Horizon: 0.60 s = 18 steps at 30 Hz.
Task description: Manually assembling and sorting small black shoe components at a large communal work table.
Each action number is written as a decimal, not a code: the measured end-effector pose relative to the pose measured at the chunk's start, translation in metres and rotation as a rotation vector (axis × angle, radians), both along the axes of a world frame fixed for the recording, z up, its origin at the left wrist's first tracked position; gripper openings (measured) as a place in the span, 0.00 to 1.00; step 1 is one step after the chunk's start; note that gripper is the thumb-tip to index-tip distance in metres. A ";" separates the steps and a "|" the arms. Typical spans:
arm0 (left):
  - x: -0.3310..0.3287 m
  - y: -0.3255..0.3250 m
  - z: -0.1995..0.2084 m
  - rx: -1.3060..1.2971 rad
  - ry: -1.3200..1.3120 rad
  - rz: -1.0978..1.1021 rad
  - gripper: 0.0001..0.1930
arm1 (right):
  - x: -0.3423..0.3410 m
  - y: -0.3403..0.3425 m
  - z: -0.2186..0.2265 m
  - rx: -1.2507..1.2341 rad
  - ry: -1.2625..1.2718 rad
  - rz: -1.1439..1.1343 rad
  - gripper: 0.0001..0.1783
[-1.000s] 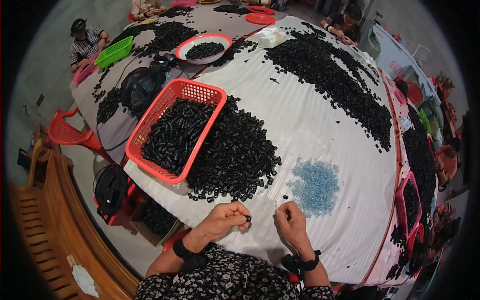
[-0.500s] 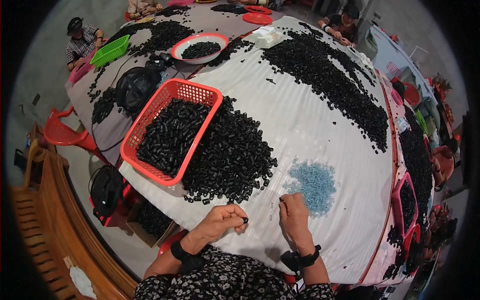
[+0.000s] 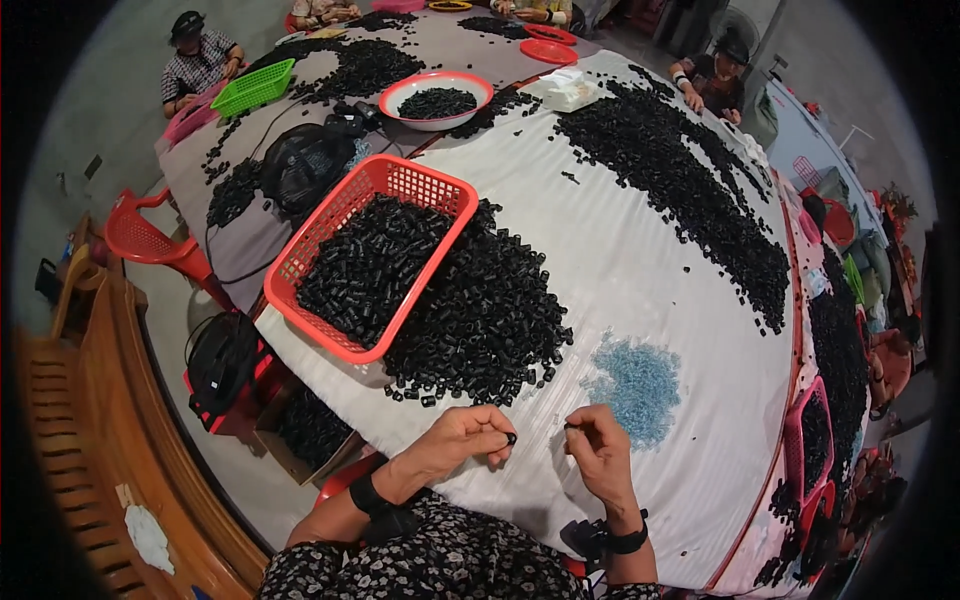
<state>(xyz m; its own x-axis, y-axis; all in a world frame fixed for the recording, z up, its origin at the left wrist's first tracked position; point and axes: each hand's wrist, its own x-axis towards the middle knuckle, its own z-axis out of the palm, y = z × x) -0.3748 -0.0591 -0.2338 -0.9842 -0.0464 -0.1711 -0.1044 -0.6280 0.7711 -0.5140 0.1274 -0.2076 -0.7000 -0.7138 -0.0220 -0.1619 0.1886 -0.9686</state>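
Note:
My left hand (image 3: 465, 438) is closed in a pinch, with a small black cap-like piece (image 3: 511, 439) between thumb and fingertips. Close by on the right, my right hand (image 3: 603, 455) also has its fingers pressed together. A dark spot shows at its fingertips, too small to make out. Just beyond the right hand lies a heap of tiny clear-blue pieces (image 3: 640, 385) on the white cloth (image 3: 520, 480). Farther left spreads a pile of small black cylindrical pieces (image 3: 490, 320). A red plastic basket (image 3: 372, 352) full of the same pieces rests against that pile.
A red-rimmed white basin (image 3: 437, 121) and a green basket (image 3: 253, 88) stand farther back. Another black pile (image 3: 680, 180) covers the far right. A pink basket (image 3: 808, 440) sits at the right. Other people work around the table; a wooden bench (image 3: 150, 450) stands at the left.
My right hand has drawn back from beside the blue heap, and its fingers now face my left hand. My left hand keeps its pinch on the black piece. The whole view has shifted slightly.

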 end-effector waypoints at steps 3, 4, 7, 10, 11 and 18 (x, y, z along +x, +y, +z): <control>-0.002 0.002 0.008 0.008 -0.019 0.016 0.07 | 0.009 -0.012 0.022 -0.069 -0.051 0.102 0.05; -0.002 0.002 0.011 0.007 -0.018 0.020 0.07 | 0.012 -0.017 0.025 -0.081 -0.100 0.154 0.05; -0.003 0.002 0.016 -0.033 0.005 0.034 0.07 | 0.019 -0.021 0.023 -0.099 -0.163 0.176 0.07; -0.001 0.003 0.019 -0.065 0.014 0.042 0.07 | 0.025 -0.024 0.018 -0.117 -0.235 0.160 0.07; -0.001 0.003 0.020 -0.111 0.012 0.027 0.07 | 0.028 -0.026 0.019 -0.128 -0.283 0.155 0.07; 0.000 0.002 0.023 -0.185 0.015 0.042 0.06 | 0.035 -0.028 0.018 -0.045 0.045 0.127 0.05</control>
<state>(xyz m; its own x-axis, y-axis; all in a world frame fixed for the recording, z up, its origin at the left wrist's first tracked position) -0.3751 -0.0567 -0.2106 -0.9832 -0.1164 -0.1408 -0.0685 -0.4791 0.8751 -0.4793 0.0998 -0.1900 -0.6033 -0.7964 0.0416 -0.2253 0.1202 -0.9668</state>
